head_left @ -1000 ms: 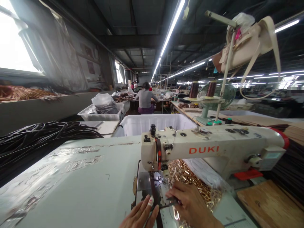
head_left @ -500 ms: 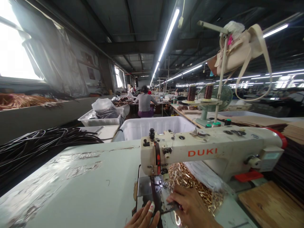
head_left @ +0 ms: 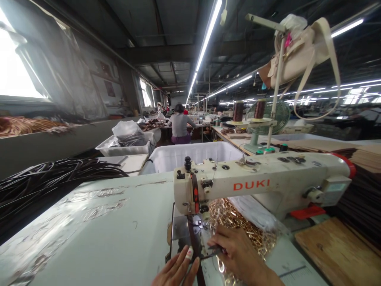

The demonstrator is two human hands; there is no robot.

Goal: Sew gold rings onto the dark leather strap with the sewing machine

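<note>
A cream DUKI sewing machine (head_left: 258, 183) stands on the pale table (head_left: 98, 222). A dark narrow strap (head_left: 193, 237) runs under its needle toward me. My left hand (head_left: 177, 269) lies flat on the strap near the bottom edge, fingers apart, one fingertip taped. My right hand (head_left: 238, 254) is just right of the needle, pinching a small dark tool (head_left: 212, 251) whose tip reaches the strap. Under and behind that hand lies a clear bag of gold metal chain pieces (head_left: 238, 222).
A heap of black straps (head_left: 56, 174) covers the table's left. White bins (head_left: 190, 155) stand behind the machine. A wooden board (head_left: 336, 250) lies at right. A thread stand holds spools and a beige handbag (head_left: 294, 51). A person (head_left: 180, 125) sits far ahead.
Both hands stay at the needle with little shift; the view dipped and then rose slightly, so the hands show a bit more at the bottom edge.
</note>
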